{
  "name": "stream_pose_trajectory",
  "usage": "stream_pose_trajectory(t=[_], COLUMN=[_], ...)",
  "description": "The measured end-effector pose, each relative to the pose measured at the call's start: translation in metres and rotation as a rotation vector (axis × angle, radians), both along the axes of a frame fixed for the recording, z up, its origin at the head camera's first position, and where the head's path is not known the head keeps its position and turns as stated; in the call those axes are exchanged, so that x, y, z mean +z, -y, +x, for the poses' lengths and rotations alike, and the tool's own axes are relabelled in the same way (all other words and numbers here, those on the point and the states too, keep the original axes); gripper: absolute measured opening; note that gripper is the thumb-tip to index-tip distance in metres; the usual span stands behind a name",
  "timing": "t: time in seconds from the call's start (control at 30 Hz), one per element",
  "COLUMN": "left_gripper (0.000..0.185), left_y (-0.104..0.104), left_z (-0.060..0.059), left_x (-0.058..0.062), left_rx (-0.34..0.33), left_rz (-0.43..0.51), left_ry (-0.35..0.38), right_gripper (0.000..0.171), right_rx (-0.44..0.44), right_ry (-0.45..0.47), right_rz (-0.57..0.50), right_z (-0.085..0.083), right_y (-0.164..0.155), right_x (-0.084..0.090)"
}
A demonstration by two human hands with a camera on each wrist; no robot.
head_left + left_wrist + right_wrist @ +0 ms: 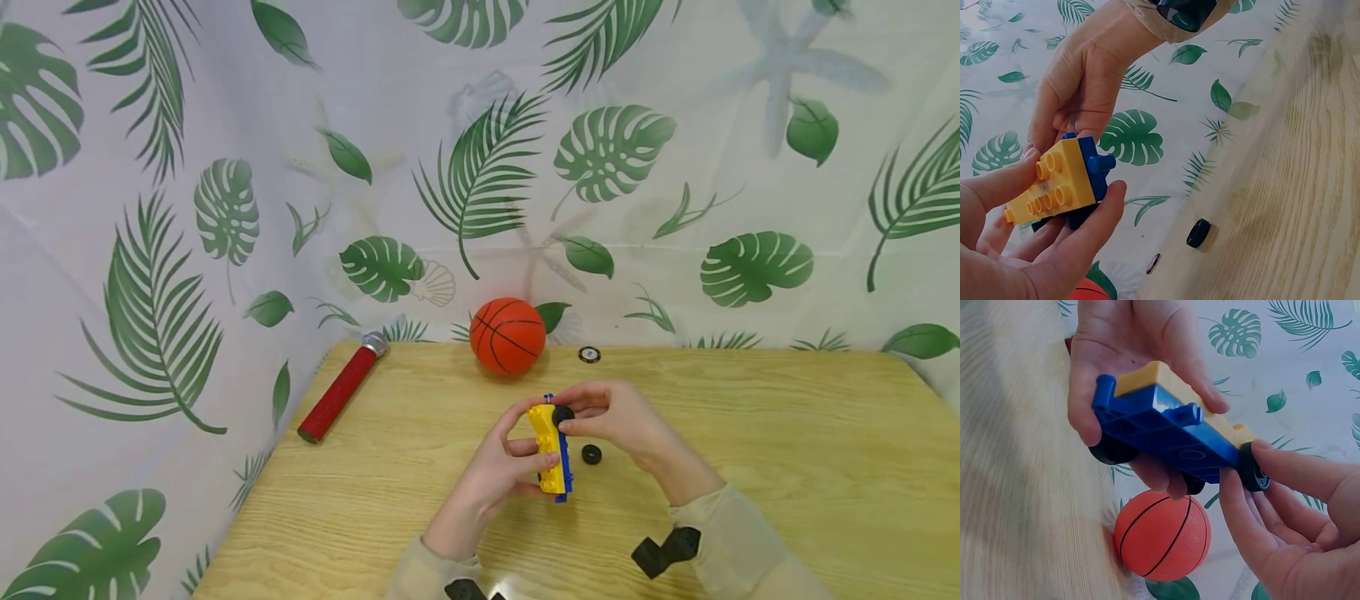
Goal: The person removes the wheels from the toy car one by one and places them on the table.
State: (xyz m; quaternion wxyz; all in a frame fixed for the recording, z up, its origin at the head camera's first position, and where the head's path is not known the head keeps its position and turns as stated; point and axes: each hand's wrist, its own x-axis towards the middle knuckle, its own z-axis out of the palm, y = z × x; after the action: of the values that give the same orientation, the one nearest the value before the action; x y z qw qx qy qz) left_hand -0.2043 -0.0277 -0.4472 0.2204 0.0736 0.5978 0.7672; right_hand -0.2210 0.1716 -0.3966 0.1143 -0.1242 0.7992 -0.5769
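Observation:
A toy car (549, 471) with a yellow studded top and a blue base (1194, 440) is held above the table. My left hand (495, 475) grips it along its sides, thumb on the yellow part. With thumb and fingers, my right hand (626, 421) pinches a black wheel (1254, 467) at one corner of the base. Two more black wheels show on the car in the right wrist view, while one blue axle stub (1190, 415) there is bare. A loose black wheel (592, 454) lies on the table, just right of the car.
Beyond the hands an orange basketball (507, 336) sits at the table's back edge, beside a round black-and-white chip (589, 355). At the left edge lies a red microphone (341, 392). A leaf-patterned cloth (637, 275) hangs behind the wooden table (810, 450).

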Motion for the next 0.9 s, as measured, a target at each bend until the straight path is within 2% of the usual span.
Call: stream_pose_trajectory(t=[0.5,0.9], left_gripper=[0.066,0.066], left_y=[-0.0042,-0.0085], left_z=[0.0011,0.0034], left_x=[0.0017,0.0006], left_rx=[0.014,0.05], left_rz=[-0.067,-0.161], left_ry=[0.003,-0.034], right_gripper=[0.039,0.038], right_rx=[-0.027,-0.083], right_ry=[0.003,0.024], right_rz=[0.012,0.037], right_z=[0.0022,0.0033], right_y=[-0.0036,-0.0059], right_x=[-0.0052,-0.0098])
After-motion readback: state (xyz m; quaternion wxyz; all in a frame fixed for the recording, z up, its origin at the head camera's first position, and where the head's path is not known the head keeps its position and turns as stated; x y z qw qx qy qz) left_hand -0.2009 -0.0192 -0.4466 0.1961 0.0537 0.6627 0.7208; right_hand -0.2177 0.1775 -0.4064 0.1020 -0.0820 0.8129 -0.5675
